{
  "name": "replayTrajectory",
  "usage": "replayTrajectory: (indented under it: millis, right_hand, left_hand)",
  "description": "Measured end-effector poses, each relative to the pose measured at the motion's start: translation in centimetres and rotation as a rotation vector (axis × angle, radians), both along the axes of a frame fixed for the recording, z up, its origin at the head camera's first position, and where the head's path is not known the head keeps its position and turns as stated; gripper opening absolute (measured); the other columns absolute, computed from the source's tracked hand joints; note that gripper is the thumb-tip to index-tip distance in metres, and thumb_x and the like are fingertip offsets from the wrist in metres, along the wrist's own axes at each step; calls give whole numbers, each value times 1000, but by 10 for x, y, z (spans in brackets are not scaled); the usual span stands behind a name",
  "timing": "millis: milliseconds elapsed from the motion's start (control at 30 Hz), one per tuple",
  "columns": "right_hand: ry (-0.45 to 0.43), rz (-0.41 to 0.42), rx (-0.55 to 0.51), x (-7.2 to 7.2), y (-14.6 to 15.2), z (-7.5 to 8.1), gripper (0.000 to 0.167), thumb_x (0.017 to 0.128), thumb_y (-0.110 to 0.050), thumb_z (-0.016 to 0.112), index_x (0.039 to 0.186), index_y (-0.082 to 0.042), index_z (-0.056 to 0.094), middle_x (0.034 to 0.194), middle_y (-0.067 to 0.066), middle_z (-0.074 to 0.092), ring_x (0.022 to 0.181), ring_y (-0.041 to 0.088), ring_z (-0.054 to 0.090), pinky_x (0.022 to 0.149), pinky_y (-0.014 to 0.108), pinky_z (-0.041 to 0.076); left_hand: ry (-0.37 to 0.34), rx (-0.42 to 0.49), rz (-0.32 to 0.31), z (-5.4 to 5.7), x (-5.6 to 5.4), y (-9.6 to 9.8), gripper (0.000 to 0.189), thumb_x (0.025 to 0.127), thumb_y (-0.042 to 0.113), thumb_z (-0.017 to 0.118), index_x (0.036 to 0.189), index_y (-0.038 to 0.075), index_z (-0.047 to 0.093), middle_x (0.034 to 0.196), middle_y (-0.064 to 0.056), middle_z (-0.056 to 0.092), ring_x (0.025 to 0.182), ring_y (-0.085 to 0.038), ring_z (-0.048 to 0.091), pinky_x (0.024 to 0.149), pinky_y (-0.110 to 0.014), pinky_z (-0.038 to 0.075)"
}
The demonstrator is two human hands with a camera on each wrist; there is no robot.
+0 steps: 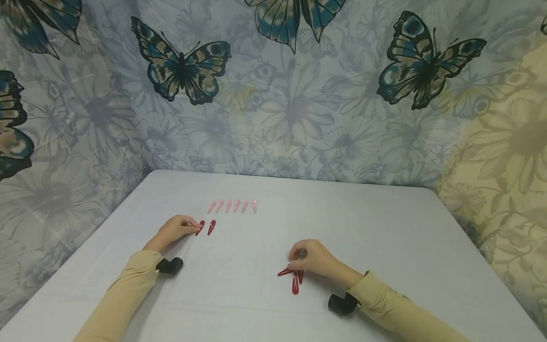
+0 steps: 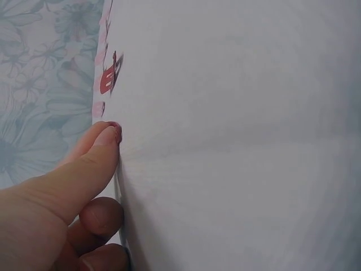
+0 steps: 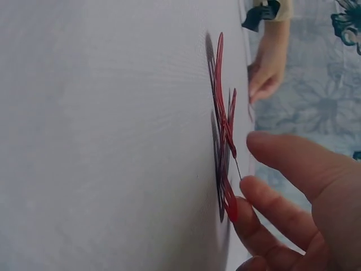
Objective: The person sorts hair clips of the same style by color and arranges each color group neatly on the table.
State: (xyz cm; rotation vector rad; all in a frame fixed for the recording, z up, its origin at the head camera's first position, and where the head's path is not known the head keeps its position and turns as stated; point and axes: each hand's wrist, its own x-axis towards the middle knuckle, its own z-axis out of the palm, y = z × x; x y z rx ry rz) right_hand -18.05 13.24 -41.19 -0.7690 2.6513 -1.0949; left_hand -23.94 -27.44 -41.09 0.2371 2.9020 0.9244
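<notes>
Thumb and fingertips of my left hand pinch a red snap hair clip on the white table. Another red hair clip lies just to its right; the left wrist view shows this clip beyond the fingertips. My right hand is over a small loose group of red hair clips near the front middle. In the right wrist view its fingertips touch the edge of these overlapping clips, while the thumb stands apart from the fingers. The hand partly hides the group in the head view.
Several pink hair clips lie in a row behind the red ones. A white cloth covers the table. A wall hanging with butterflies rises behind it. Black wrist cameras are on both sleeves.
</notes>
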Motion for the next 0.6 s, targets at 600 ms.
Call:
replayTrajectory:
  millis: [600]
  right_hand:
    - [-32, 95, -5, 2, -2, 2, 5, 80, -5, 76, 80, -6, 72, 73, -1, 68, 76, -1, 47, 67, 17, 43]
  left_hand:
    - [-39, 8, 12, 1, -3, 0, 18, 89, 15, 69, 100, 1, 74, 107, -22, 70, 77, -16, 47, 69, -28, 37]
